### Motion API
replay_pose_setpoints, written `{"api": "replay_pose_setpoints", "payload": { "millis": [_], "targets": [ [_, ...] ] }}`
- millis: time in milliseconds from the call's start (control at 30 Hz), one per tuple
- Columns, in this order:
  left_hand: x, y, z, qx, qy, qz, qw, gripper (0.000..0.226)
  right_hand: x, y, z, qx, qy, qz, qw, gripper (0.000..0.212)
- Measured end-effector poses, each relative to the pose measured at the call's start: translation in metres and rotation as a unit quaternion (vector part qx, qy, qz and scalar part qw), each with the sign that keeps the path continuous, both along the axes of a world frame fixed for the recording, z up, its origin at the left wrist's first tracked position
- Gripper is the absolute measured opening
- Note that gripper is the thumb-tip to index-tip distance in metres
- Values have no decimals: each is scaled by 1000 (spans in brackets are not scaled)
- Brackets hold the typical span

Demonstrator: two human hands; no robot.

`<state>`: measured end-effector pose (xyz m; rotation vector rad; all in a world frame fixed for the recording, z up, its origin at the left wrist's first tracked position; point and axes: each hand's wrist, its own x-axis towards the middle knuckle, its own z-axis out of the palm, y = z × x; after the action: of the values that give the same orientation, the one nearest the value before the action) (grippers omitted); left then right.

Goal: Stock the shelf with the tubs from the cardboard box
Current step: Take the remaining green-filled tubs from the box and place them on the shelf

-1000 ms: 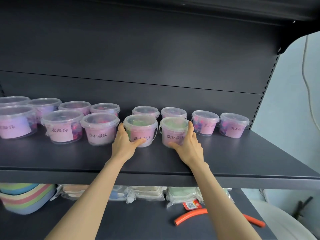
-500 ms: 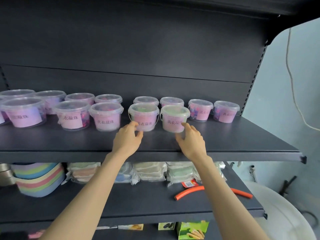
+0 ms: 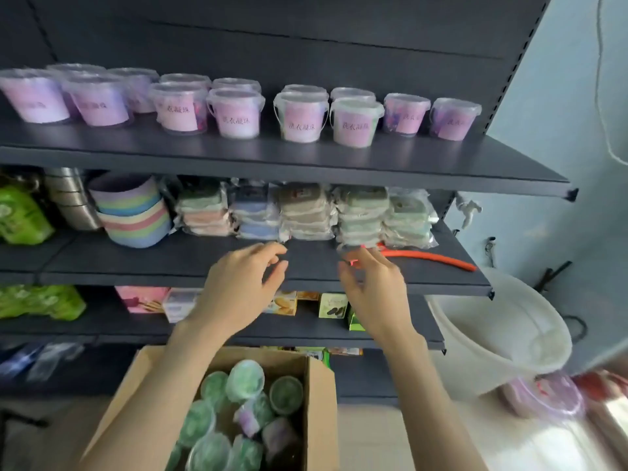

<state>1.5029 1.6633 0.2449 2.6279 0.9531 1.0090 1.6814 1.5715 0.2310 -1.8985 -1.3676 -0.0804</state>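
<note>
Tubs (image 3: 244, 377) are packed in the box (image 3: 321, 419), low and near in the middle. Green lids are turned up, and some tubs are tipped on their sides. More of them, the stocked tubs (image 3: 300, 117), are lined up in two rows on the top shelf (image 3: 407, 158). Bare room is seen at its near right.

Both hands are held in the air between that shelf and the box. Nothing is held by the left hand (image 3: 238, 283); its fingers are loosely bent. Nothing is held by the right hand (image 3: 373, 290) either; its fingers are spread and loose.

Each tub is likely light and small enough to be held by one hand. The clear walls look thin, smooth and a bit slippery, so they should be held firmly but not squeezed hard. The best hold is likely around the side, just under the rim. Thin handles are seen on some stocked tubs, but they look weak. A lid could pop off if a tub is lifted by it.
</note>
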Motion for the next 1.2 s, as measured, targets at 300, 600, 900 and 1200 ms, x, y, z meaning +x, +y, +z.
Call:
{"api": "replay_pose_setpoints", "payload": {
  "millis": [300, 600, 900, 1200],
  "targets": [
    [-80, -159, -140, -193, 75, 79, 975, 22, -77, -153, -141, -189, 106, 21, 976, 22],
    [-167, -178, -186, -300, 72, 113, 944, 21, -158, -160, -189, -284, 122, 54, 950, 24],
    [-276, -63, -224, -367, 58, 153, 916, 32, -267, -24, -226, -336, 125, 93, 929, 20],
    [-338, 53, -299, -461, 82, 124, 875, 16, -338, 77, -294, -404, 203, 29, 891, 20]
  ]
}}
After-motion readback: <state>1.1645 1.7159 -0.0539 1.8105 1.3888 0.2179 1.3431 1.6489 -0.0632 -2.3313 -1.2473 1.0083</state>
